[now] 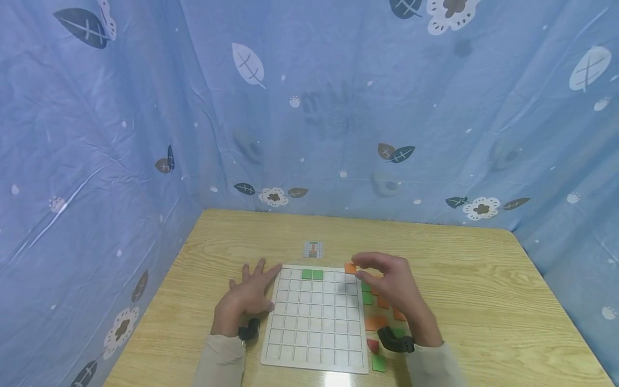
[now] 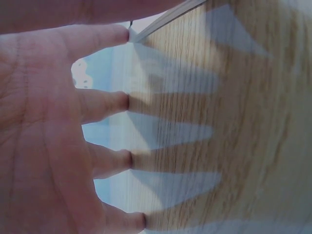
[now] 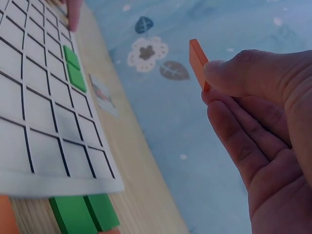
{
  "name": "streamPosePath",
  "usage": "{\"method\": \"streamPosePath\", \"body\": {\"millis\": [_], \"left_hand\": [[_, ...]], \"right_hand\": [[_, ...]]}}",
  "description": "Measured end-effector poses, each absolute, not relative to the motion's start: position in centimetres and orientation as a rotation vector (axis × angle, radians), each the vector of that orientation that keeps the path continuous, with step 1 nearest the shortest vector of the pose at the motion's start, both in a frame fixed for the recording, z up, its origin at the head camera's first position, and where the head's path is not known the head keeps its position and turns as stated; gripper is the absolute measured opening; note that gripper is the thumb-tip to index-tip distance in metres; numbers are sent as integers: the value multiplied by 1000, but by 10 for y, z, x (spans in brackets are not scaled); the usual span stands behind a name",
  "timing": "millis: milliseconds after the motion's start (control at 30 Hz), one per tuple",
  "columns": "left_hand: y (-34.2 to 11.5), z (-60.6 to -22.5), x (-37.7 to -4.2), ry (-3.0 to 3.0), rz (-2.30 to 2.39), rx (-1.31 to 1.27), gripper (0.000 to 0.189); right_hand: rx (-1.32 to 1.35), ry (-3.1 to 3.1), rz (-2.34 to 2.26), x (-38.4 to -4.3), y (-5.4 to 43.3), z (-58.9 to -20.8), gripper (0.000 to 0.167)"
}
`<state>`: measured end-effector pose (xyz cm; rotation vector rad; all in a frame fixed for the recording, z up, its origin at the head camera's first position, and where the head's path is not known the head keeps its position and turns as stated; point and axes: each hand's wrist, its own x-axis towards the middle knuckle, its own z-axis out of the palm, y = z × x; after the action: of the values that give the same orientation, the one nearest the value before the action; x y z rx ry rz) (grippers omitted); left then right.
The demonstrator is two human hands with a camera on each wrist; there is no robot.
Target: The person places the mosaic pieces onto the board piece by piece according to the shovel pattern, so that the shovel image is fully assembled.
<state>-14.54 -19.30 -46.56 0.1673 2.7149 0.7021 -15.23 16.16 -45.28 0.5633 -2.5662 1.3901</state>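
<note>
A white grid board [image 1: 295,338] lies on the wooden table, with two green square tiles [image 1: 312,274] side by side in its top row. My right hand [image 1: 391,279] pinches an orange square tile [image 1: 350,268] between thumb and fingers, raised near the board's top right corner. In the right wrist view that tile [image 3: 197,63] stands on edge in the pinch. My left hand [image 1: 249,294] rests at the board's left edge with its fingers spread. In the left wrist view, fingertips of this hand [image 2: 44,131] touch the tabletop.
Loose tiles lie right of the board, partly beneath my right arm: orange [image 1: 375,323], green [image 1: 379,363] and a red piece [image 1: 373,345]. A small picture card [image 1: 313,249] lies beyond the board. Blue patterned curtains [image 1: 338,123] hang behind and beside the table.
</note>
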Motion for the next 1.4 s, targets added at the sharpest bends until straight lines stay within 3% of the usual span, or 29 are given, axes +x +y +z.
{"method": "streamPosePath", "body": {"millis": [633, 1400], "left_hand": [[-193, -467, -146, 2711, 708, 162, 101], [-194, -469, -146, 2710, 742, 163, 102]], "right_hand": [[683, -2553, 1442, -161, 130, -472, 30], [575, -2672, 1640, -164, 108, -491, 26]]}}
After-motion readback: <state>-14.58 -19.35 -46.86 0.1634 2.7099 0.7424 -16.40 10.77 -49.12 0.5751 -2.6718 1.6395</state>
